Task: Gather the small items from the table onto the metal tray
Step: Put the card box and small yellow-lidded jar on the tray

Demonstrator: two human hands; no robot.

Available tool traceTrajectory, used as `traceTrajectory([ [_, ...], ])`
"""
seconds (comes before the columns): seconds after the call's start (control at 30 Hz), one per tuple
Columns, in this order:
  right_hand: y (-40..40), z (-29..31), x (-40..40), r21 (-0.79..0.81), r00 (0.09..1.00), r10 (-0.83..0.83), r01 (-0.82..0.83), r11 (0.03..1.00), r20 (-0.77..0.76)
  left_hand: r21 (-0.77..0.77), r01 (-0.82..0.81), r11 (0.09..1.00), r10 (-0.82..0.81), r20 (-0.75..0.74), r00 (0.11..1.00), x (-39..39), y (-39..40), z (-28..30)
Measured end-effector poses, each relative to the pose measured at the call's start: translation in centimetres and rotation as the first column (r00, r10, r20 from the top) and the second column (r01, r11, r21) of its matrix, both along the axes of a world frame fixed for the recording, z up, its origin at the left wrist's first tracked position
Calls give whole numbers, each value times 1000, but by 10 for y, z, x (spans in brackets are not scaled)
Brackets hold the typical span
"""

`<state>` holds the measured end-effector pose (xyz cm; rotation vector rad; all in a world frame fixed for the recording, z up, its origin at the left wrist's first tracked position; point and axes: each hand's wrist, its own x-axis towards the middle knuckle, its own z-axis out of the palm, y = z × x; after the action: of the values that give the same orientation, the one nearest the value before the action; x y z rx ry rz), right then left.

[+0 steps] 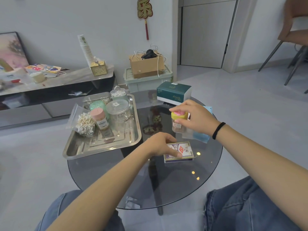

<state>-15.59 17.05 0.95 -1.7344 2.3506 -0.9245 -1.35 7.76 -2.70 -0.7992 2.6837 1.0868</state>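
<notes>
Both forearms are bare, no sleeves showing anywhere up to the frame edges at btm left and right. The right hand (pixel 191 117) has a thin black band (pixel 218 130), prob. a hair tie, round the wrist at right of centre; the left hand (pixel 160 145), centre frame, wears nothing, no rings seen on either. Blue denim jeans (pixel 246 207) cover both legs along the btm edge, w/ a frayed spot on the lower-right knee.

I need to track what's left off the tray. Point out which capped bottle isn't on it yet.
The yellow-capped bottle, held by the right hand over the glass table. The pink-capped bottle already stands on the tray.
</notes>
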Motion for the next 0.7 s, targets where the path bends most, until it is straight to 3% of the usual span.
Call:
traceTrajectory([
  [0.27,-9,4,-7,-21,999,-31,31,999,7,-196,168,966,-163,45,986,7,-7,5],
  [0.5,-34,20,-5,-124,996,-50,59,991,72,-282,54,958,-65,-28,998,29,-53,48],
  [0.7,-76,12,16,-90,991,37,-26,996,128,-295,-117,948,113,-30,993,55,-106,49],
])
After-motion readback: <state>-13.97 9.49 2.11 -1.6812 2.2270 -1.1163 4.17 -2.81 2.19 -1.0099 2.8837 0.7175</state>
